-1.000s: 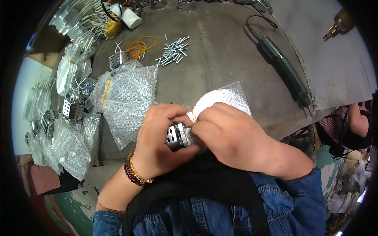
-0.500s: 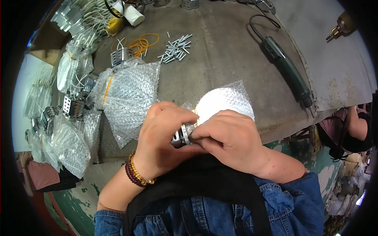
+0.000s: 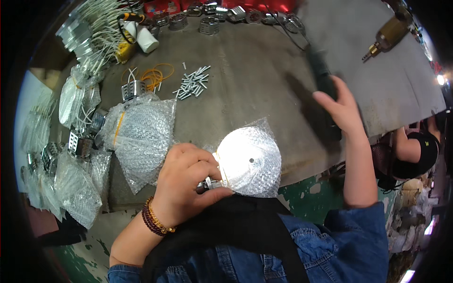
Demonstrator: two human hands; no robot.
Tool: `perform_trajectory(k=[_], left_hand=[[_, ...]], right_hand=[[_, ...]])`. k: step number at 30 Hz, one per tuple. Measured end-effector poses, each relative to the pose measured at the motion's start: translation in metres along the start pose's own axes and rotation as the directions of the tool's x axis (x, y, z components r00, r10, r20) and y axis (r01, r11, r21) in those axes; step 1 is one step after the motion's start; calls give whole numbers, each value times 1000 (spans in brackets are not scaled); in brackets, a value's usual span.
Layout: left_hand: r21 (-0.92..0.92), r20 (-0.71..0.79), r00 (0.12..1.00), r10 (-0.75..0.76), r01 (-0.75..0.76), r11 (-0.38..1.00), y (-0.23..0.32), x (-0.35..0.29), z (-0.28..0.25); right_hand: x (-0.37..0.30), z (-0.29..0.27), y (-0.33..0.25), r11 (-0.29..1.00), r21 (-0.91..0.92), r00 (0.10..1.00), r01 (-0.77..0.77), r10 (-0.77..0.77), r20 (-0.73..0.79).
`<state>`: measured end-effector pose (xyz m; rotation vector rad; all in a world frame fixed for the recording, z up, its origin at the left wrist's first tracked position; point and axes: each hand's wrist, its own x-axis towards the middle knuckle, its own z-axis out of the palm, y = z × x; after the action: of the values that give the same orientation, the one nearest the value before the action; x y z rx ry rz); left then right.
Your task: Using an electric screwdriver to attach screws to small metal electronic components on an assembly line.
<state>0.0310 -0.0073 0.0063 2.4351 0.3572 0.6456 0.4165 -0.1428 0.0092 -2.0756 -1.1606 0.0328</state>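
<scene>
Steady the lower-centre metal fitting (image 3: 205, 185) in the curled left hand (image 3: 186, 179) while the right hand (image 3: 343, 106) spreads wide by the upper-right dark tool (image 3: 317, 62)

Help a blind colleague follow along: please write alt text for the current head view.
A person's left hand holds a small metal fitting at the edge of a round white piece in bubble wrap, while the open right hand is at a blurred dark tool. Screws and more bubble-wrapped pieces lie on the grey workbench.
</scene>
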Motion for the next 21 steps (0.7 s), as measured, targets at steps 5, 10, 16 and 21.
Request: perform_trajectory(k=[5, 10, 16, 21], left_hand=[[-34, -43, 999, 26, -27, 999, 1, -1, 4], [-49, -41, 999, 18, -20, 999, 0, -1, 4], [-48, -45, 998, 44, -47, 998, -1, 0, 4], [-27, -55, 998, 41, -42, 999, -1, -1, 4]], right_hand=[[-41, -12, -60, -167, 869, 864, -467, -298, 407], [-94, 44, -66, -507, 738, 890, -445, -339, 304], [-119, 63, -57, -639, 683, 911, -355, -72, 406], [-121, 68, -62, -639, 686, 909, -346, -47, 415]])
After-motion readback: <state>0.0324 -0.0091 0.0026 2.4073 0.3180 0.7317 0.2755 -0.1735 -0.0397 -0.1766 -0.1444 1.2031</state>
